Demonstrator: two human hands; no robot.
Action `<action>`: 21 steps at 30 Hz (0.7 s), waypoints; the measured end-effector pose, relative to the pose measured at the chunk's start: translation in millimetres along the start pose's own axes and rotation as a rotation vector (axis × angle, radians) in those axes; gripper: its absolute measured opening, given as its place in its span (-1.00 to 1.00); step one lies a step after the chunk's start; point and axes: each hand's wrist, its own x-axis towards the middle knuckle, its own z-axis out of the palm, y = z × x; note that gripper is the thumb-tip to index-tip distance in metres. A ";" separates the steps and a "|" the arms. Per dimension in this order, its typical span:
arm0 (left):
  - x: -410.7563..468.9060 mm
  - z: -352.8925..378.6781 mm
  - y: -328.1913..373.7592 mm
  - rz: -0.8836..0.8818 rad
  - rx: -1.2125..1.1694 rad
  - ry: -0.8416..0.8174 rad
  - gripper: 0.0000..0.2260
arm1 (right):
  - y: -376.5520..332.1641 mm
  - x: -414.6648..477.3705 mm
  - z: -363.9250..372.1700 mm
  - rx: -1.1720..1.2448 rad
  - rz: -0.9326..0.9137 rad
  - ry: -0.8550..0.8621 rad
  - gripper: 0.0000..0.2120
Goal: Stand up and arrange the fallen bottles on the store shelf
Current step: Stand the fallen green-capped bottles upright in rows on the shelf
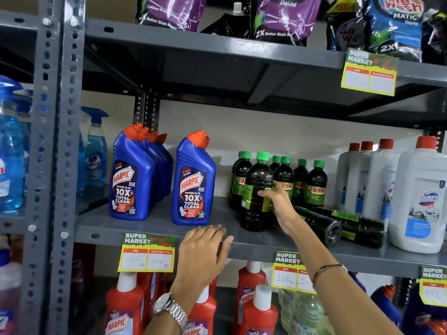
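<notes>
Dark bottles with green caps and green labels stand in a group on the grey middle shelf (154,226). My right hand (278,201) grips the front one, an upright dark bottle (256,189) at the shelf's front. Two more dark bottles lie on their sides to its right: one fallen bottle (319,226) with its base toward me, and another fallen bottle (358,226) behind it. My left hand (205,247) rests on the shelf's front edge, fingers curled over it, holding no bottle.
Blue Harpic bottles (193,182) stand left of the dark ones, white Domex bottles (418,197) on the right. Detergent pouches (283,18) fill the shelf above; red Harpic bottles (258,308) stand below. A perforated grey upright (55,141) bounds the left side. Price tags (147,253) hang from the edges.
</notes>
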 end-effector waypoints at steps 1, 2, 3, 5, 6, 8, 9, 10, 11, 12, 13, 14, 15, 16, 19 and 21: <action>0.4 0.1 0.0 0.001 0.003 -0.002 -0.66 | -0.4 2.4 -1.8 -0.012 0.005 -0.021 -0.38; 0.4 0.0 -0.2 0.005 0.006 -0.002 -0.66 | -0.3 4.2 -3.7 -0.025 0.009 -0.035 -0.37; -0.1 -0.1 -0.1 0.008 0.009 -0.001 -0.66 | 0.0 4.6 -5.4 -0.047 0.013 -0.044 -0.34; -0.5 -0.3 -0.3 0.015 0.015 0.003 -0.66 | -0.7 4.0 -6.4 -0.122 -0.005 -0.039 -0.26; -0.4 -0.3 -0.4 0.018 0.020 0.005 -0.66 | -2.0 3.1 -5.2 -0.173 -0.029 -0.017 -0.22; -0.6 -0.2 -0.2 0.023 0.027 0.011 -0.66 | -1.9 3.7 -2.7 -0.297 -0.088 0.056 -0.13; -0.5 -0.1 0.1 0.023 0.027 0.016 -0.66 | -1.5 3.7 -1.6 -0.367 -0.117 0.081 -0.11; -0.2 0.1 0.2 0.024 0.028 0.020 -0.66 | -0.9 3.3 -0.7 -0.411 -0.136 0.076 -0.10; 0.0 0.3 0.0 0.025 0.028 0.021 -0.66 | -0.1 3.1 -0.3 -0.395 -0.138 0.045 -0.13; 0.2 0.4 -0.4 0.026 0.028 0.022 -0.66 | 0.7 2.8 -0.2 -0.311 -0.119 0.005 -0.21; 0.0 0.4 -0.8 0.028 0.029 0.022 -0.66 | 1.3 2.5 -0.7 -0.199 -0.092 -0.025 -0.30; -0.3 0.4 -0.8 0.031 0.029 0.023 -0.66 | 2.1 3.2 -2.3 -0.116 -0.074 -0.036 -0.36; -0.4 0.4 -0.8 0.035 0.030 0.024 -0.66 | 2.4 4.1 -4.6 -0.080 -0.067 -0.034 -0.38; -0.2 0.3 -0.8 0.040 0.032 0.024 -0.66 | 2.9 4.9 -6.3 -0.086 -0.068 -0.035 -0.37; -0.2 0.1 -1.7 0.063 0.054 0.016 -0.66 | 3.9 6.6 -10.1 -0.161 -0.107 0.009 -0.22; -0.9 0.6 -2.8 0.082 0.072 0.000 -0.65 | 3.5 5.6 -11.4 -0.217 -0.132 0.018 -0.18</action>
